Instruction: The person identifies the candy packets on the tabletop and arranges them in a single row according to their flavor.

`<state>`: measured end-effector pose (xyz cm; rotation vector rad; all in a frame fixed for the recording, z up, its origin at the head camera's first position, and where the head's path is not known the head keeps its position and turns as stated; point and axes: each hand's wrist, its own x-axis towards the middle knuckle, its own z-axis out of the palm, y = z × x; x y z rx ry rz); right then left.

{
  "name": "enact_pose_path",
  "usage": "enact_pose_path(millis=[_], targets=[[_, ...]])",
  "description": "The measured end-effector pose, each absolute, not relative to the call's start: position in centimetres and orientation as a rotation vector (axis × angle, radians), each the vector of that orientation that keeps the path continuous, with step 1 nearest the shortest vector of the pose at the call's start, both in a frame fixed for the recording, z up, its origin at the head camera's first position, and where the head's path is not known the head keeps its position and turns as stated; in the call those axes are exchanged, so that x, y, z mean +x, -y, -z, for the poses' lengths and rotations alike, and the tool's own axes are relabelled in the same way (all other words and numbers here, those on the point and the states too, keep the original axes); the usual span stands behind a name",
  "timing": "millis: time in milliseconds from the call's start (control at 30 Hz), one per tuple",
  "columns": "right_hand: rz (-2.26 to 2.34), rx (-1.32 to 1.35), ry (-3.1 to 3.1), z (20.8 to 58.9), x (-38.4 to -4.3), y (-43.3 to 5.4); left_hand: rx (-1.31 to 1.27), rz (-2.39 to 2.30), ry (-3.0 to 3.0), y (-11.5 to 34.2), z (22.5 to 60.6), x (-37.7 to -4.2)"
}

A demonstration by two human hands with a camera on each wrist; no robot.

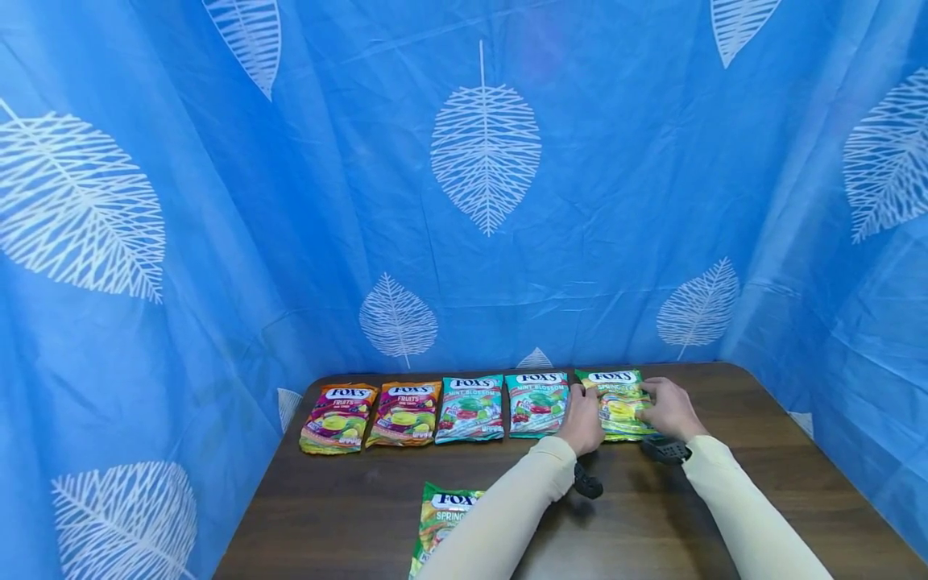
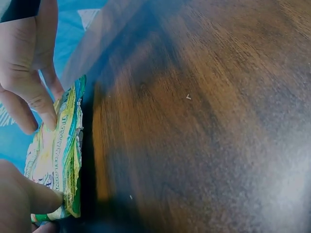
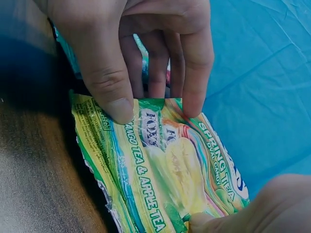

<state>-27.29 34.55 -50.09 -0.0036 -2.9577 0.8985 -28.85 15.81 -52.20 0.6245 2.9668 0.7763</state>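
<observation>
At the right end of a row, a yellow-green FOX'S Spring Tea candy bag (image 1: 619, 412) lies between my two hands. My left hand (image 1: 583, 420) holds its left side; in the right wrist view the left thumb (image 3: 119, 108) lies on the printed front, with other fingers behind the edge. My right hand (image 1: 670, 409) is at its right side, its fingers curled onto the bag. The left wrist view shows the same candy bag (image 2: 68, 145) edge-on, with the right hand (image 2: 24, 73) beyond and the left hand (image 2: 19, 194) near.
Leftward along the row lie two teal Mint Blossom bags (image 1: 538, 407) and two orange-purple Fruits bags (image 1: 403, 417). Another Spring Tea bag (image 1: 435, 524) lies nearer, partly hidden by the left sleeve (image 1: 500, 515). A blue leaf-print curtain (image 1: 580, 242) borders the wooden table (image 1: 326, 507).
</observation>
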Motion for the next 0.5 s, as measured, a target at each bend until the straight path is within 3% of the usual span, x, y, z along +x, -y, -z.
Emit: enact_pose_path(millis=[500], targets=[[-0.803,0.045,2.987,49.66,-26.51,-34.47,0.763,-0.805,-2.995,-14.90,51.68,-28.23]])
